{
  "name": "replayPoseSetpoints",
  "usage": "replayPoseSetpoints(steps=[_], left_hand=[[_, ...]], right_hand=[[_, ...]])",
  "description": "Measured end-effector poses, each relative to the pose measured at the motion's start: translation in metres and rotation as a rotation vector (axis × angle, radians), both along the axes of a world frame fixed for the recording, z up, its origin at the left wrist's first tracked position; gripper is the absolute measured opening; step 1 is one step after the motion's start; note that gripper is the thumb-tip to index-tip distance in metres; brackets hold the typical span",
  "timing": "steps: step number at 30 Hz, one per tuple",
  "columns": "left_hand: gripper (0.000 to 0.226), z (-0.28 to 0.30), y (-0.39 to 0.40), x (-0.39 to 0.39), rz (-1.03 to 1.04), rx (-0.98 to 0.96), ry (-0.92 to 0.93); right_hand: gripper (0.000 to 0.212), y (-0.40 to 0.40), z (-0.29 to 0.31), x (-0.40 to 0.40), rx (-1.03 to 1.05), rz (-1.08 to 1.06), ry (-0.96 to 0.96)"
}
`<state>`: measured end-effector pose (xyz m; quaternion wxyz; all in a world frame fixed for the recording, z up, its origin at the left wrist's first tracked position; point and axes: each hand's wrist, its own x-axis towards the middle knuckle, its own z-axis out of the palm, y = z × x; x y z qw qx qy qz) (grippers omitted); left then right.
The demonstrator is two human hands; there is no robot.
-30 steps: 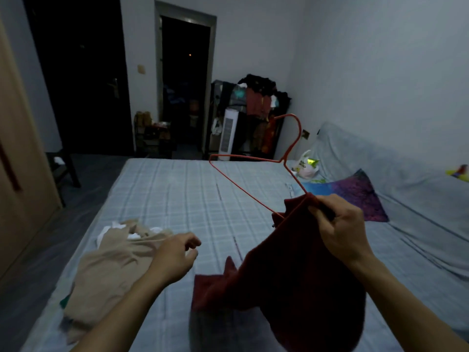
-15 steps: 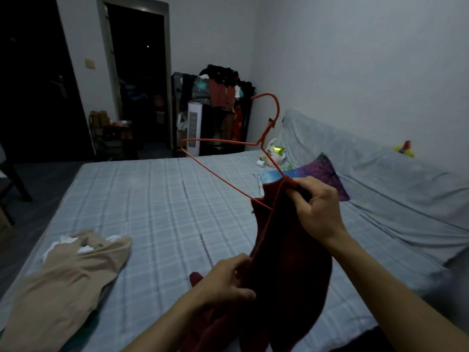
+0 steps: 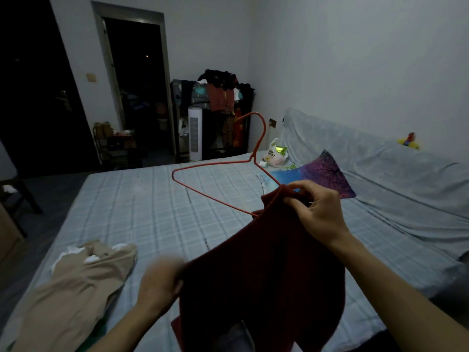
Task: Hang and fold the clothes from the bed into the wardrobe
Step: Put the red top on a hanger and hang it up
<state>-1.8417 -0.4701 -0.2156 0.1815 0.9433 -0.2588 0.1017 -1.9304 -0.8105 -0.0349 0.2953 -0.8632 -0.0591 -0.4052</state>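
A dark red garment (image 3: 264, 275) hangs in front of me above the checked bed (image 3: 142, 209). An orange wire hanger (image 3: 223, 171) is partly threaded into its top, the hook pointing up and away. My right hand (image 3: 314, 212) pinches the garment's top edge together with the hanger's right end. My left hand (image 3: 160, 280), blurred by motion, grips the garment's left edge and holds it out sideways. Beige trousers (image 3: 73, 290) lie crumpled on the bed at the lower left.
A purple and blue pillow (image 3: 322, 176) and a plastic bag (image 3: 275, 156) lie near the grey-covered headboard (image 3: 380, 158). A rack piled with clothes (image 3: 218, 97) and a white tower fan (image 3: 195, 133) stand past the bed's far end beside a dark doorway (image 3: 137, 92).
My left hand has drawn the garment's edge out to the left and spread the cloth wider. The hanger and my right hand kept their hold; the view swung slightly.
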Motion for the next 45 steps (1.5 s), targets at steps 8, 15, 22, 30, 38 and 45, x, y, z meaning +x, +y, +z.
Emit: replayPoseSetpoints(steps=[8, 15, 22, 30, 38, 45], left_hand=[[0.041, 0.063, 0.043, 0.028, 0.255, -0.332, -0.183], [0.014, 0.126, 0.056, 0.040, 0.339, -0.402, -0.290], [0.016, 0.188, 0.065, 0.031, 0.154, -0.427, -0.428], [0.015, 0.237, 0.056, 0.031, -0.060, -0.511, -0.288], [0.011, 0.249, 0.061, 0.031, -0.233, -0.603, 0.026], [0.013, 0.234, 0.053, 0.029, -0.180, -0.575, 0.093]], right_hand=[[0.020, -0.012, -0.013, 0.003, -0.064, 0.077, 0.029], [0.028, -0.008, -0.018, 0.006, -0.109, 0.152, 0.050], [0.023, -0.001, -0.019, 0.005, -0.163, 0.225, 0.101], [0.026, 0.007, -0.005, 0.006, -0.016, 0.414, 0.083], [0.025, -0.026, 0.023, -0.009, 0.044, 0.526, 0.162], [0.029, -0.060, 0.045, -0.023, 0.051, 0.515, 0.201]])
